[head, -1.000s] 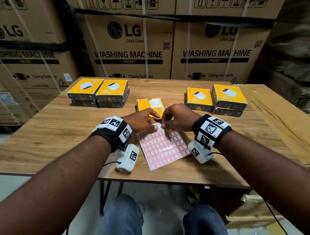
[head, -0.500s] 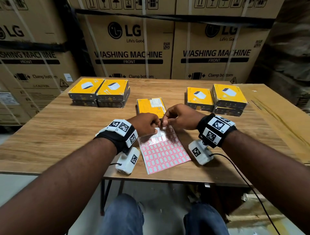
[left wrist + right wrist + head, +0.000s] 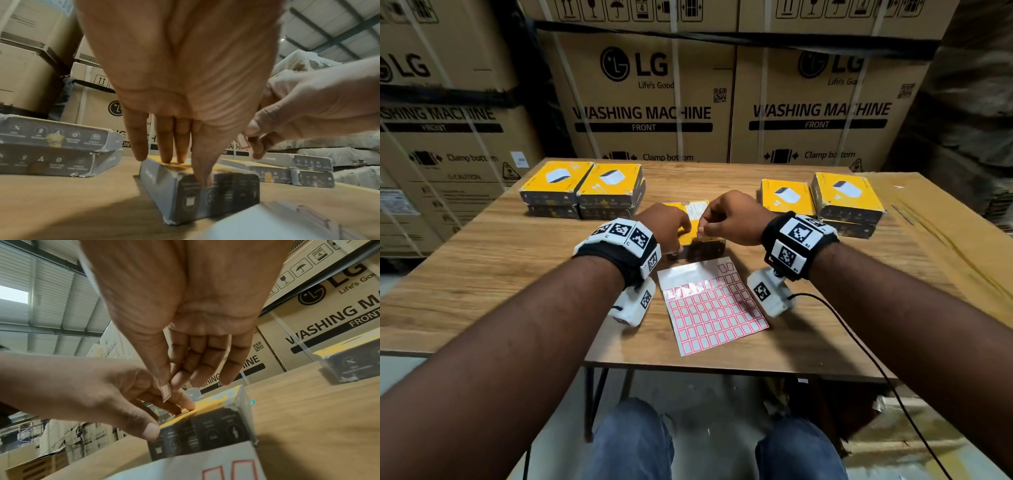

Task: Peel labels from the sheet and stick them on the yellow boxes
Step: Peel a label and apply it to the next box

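Observation:
A label sheet (image 3: 712, 308) with red-bordered labels lies flat near the table's front edge, its top rows peeled bare. Just beyond it sits a single yellow box (image 3: 697, 214) with dark sides (image 3: 205, 194). My left hand (image 3: 671, 229) holds the box's near left corner, fingertips on the yellow top and thumb against the near side. My right hand (image 3: 719, 222) hovers over the box top and pinches one small label (image 3: 166, 391) between thumb and forefinger. The label hangs a little above the box, apart from it.
Two stacks of yellow boxes stand on the wooden table (image 3: 482, 274), one at the back left (image 3: 582, 188) and one at the back right (image 3: 822, 202). A flat cardboard sheet (image 3: 945, 233) covers the table's right side. Large washing-machine cartons (image 3: 647, 102) wall off the back.
Both hands left the sheet's top edge and moved forward onto the middle box. The right hand carried a peeled label along, and the sheet now lies free.

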